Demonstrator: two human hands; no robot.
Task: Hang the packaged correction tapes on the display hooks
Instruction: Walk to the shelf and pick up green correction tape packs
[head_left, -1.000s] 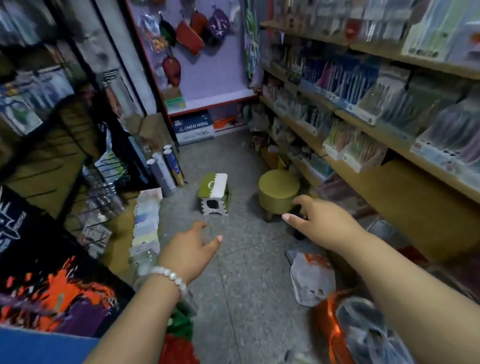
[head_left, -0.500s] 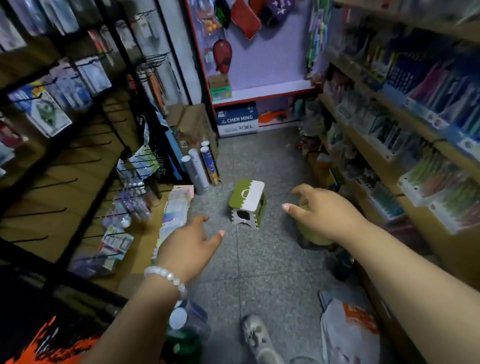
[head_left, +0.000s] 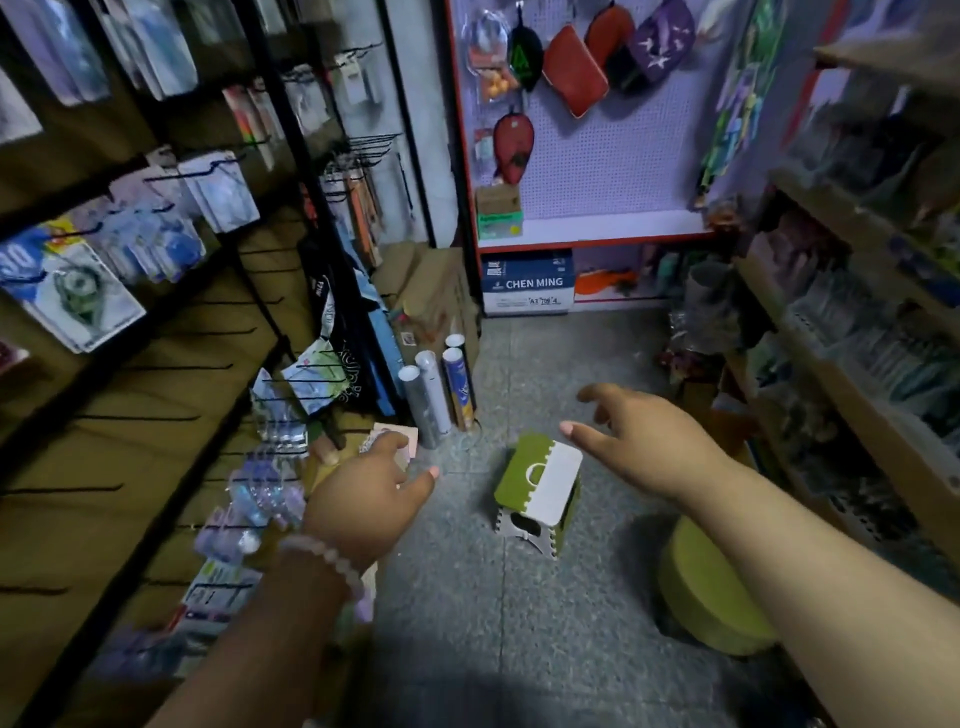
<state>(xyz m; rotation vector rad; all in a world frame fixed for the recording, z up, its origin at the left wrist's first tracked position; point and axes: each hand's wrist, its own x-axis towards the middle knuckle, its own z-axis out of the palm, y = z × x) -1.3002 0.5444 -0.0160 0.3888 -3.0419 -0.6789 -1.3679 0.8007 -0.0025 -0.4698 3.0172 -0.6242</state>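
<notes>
Pale beads of a bracelet (head_left: 332, 558) circle the wrist of the left hand (head_left: 363, 493), which hangs with fingers loosely spread and nothing in them; the right hand (head_left: 641, 441) reaches forward the same way, thumb and fingers apart, empty. Below and between the two hands stands a green-and-white folding stool (head_left: 540, 480), and under the right forearm sits a round olive stool (head_left: 711, 592). Just left of the left hand, small carded packages (head_left: 260, 499) hang on the low display hooks (head_left: 156, 418) of the brown slat panel; these are probably the packaged correction tapes, though blur keeps me from reading them. No pack is in either hand, so the hanging step has not begun. Such blister cards should be light and fairly stiff, with slick plastic fronts, best pinched at the top edge beside the hang hole so the hole stays free for the hook. Beyond the left fingertips stand rolled paper tubes (head_left: 434, 400), and farther off a paper carton marked CHEN MING (head_left: 527, 283) sits under a pegboard (head_left: 597, 156) of hanging pouches.
</notes>
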